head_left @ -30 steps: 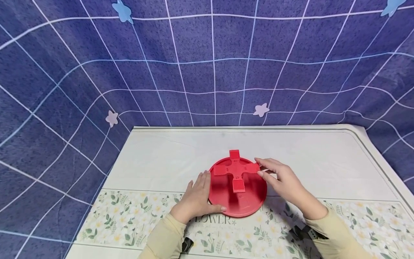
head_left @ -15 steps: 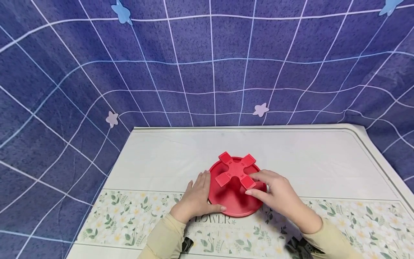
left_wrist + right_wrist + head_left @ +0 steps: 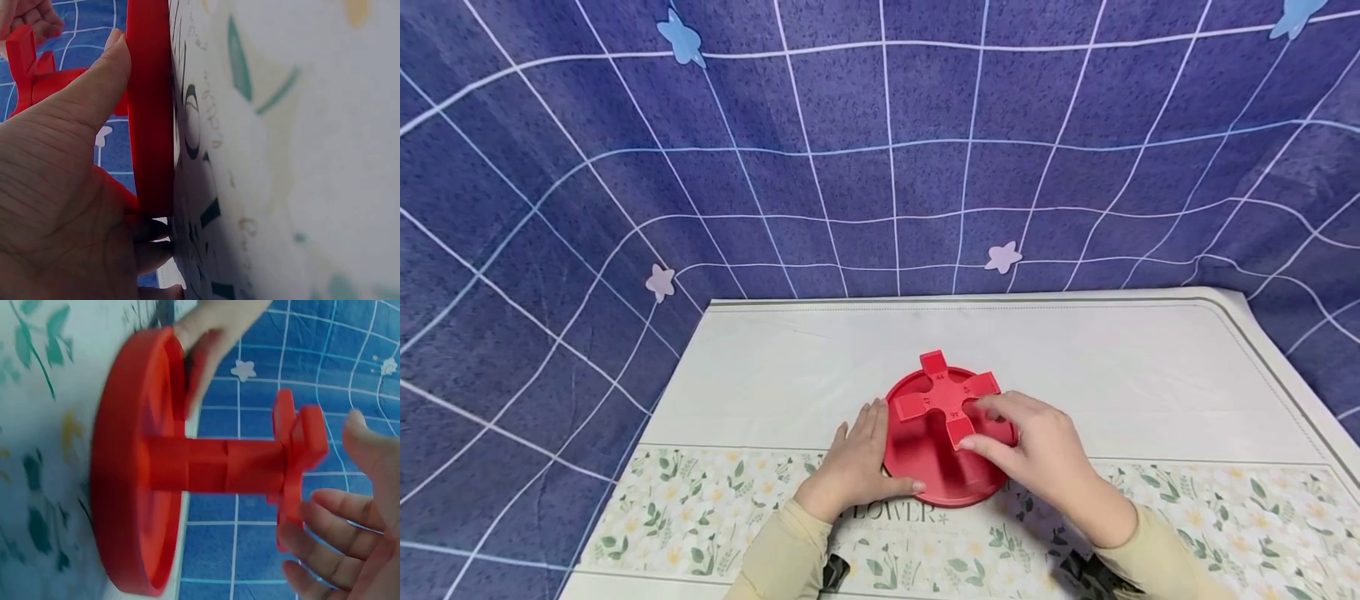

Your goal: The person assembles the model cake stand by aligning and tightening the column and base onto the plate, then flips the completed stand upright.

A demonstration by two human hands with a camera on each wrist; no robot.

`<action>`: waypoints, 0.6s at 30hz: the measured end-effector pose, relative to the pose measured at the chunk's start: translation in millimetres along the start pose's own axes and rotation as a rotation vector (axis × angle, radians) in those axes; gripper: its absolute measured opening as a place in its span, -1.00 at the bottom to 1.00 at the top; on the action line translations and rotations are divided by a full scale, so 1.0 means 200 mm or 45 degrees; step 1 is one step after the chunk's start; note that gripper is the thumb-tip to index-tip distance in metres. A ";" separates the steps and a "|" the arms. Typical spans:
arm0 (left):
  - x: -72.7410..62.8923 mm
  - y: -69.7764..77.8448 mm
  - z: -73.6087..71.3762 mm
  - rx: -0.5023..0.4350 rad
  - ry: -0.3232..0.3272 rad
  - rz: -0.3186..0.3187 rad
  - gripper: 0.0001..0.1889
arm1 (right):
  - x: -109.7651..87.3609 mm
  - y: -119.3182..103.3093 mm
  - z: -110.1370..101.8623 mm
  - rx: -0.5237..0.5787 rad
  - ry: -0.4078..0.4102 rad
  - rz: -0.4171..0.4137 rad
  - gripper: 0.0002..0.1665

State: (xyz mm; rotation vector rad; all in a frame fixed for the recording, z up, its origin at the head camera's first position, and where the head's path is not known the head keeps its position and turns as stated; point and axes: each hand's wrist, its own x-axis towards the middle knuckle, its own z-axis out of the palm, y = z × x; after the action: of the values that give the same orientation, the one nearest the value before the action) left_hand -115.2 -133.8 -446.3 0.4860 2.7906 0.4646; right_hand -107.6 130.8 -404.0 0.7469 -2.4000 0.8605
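Observation:
A red plastic stand has a round dish-like base (image 3: 943,479), a short post (image 3: 219,465) and a four-armed cross top (image 3: 946,393) with small numbers on its arms. In the head view my left hand (image 3: 852,467) lies along the base's left side with straight fingers, its thumb on the front rim. The left wrist view shows that thumb pressed to the rim. My right hand (image 3: 1037,442) is at the cross's right front, thumb tip near the front arm. In the right wrist view its bent fingers touch a lower arm, while the thumb stands apart from the cross.
The stand sits on a white table cover (image 3: 790,367) with a floral band (image 3: 700,508). A blue curtain (image 3: 820,183) with a grid pattern and stars hangs behind and along the sides. Black wrist gear (image 3: 835,573) shows under the left sleeve.
The cross top has turned on its post, its arms now at new angles. My right hand has moved left and nearer the cross. My left hand has stayed on the base.

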 end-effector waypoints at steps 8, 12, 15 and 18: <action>0.00 0.00 0.00 -0.011 0.005 0.000 0.31 | 0.06 0.12 -0.03 0.018 0.033 0.024 -0.41; 0.00 0.00 0.00 -0.014 0.004 0.002 0.31 | 0.07 0.16 -0.02 0.124 -0.148 0.099 -0.40; 0.00 0.00 0.00 -0.017 0.000 -0.001 0.31 | 0.05 0.17 -0.02 0.169 -0.213 0.123 -0.47; 0.00 0.00 0.00 -0.017 -0.004 -0.010 0.31 | 0.04 0.17 -0.03 0.186 -0.230 0.158 -0.52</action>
State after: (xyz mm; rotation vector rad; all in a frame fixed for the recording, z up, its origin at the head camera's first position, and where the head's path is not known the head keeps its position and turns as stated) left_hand -115.4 -133.2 -446.1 0.4727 2.7834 0.4802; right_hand -133.2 154.3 -410.1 0.7666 -2.5864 1.0692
